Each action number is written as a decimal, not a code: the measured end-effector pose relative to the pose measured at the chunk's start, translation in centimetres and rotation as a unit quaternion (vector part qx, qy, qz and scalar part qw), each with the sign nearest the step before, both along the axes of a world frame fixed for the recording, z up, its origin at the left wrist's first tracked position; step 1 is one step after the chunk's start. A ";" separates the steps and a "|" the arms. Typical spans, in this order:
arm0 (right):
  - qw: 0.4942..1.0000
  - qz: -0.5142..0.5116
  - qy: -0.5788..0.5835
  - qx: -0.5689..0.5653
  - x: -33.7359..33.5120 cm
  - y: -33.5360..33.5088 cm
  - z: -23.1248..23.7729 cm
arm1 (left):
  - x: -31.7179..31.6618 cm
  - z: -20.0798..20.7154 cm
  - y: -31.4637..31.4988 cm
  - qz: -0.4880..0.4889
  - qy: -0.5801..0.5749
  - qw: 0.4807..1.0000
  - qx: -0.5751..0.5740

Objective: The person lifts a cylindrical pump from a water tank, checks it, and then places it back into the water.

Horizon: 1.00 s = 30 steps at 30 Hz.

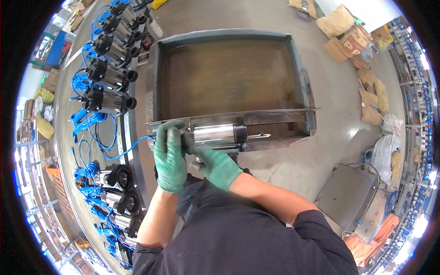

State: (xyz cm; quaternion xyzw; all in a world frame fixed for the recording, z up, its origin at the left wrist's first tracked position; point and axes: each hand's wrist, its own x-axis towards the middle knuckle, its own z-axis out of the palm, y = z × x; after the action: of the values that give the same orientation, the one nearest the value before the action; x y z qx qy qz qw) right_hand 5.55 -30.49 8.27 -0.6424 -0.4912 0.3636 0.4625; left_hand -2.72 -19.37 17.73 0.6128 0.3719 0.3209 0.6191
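A steel-cased submersible pump motor (pixel 213 134) lies level across the near edge of a metal tank, its bare shaft pointing right. A blue cable (pixel 137 143) runs from its left end toward the bench. My left hand (pixel 169 156), in a green glove with dark fingers, is closed over that left end. My right hand (pixel 217 167), gloved the same, reaches in from the right, and its bent fingers meet the left ones at the motor's end. Whatever lies between the fingers is hidden, and the fingertips are slightly blurred.
The rectangular metal tank (pixel 300 68) holds murky brownish liquid. On the left bench (pixel 68 105) stand several similar pumps (pixel 107 100) with coiled blue cables (pixel 89 121). Cartons (pixel 355 40) and sacks (pixel 370 105) line the right side. A grey flat-topped box (pixel 343 197) stands at the lower right.
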 end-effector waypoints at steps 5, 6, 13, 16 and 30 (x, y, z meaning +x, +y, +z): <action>0.976 0.052 -0.210 -0.035 2.3 0.3 4.0 | -8.5 -6.5 7.7 0.233 -0.094 0.934 -0.255; 0.959 -0.006 -0.284 0.005 3.2 0.2 4.3 | -11.1 -8.1 9.6 0.256 -0.075 0.924 -0.274; 0.934 0.036 -0.340 -0.101 9.7 2.1 2.4 | -17.0 -15.7 14.6 0.178 0.114 0.908 -0.363; 0.929 0.051 -0.340 -0.137 10.1 2.5 2.0 | -16.9 -17.3 14.8 0.125 0.128 0.903 -0.391; 0.950 -0.015 -0.308 -0.058 9.8 3.0 0.8 | -15.8 -17.1 15.3 0.062 0.170 0.891 -0.417</action>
State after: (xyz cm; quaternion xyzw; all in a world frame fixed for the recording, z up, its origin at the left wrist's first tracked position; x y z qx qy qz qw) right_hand 15.31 -27.45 9.11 -0.7559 -0.5781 0.1694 0.2562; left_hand -18.48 -4.04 0.64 0.3189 0.6086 0.0649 0.7237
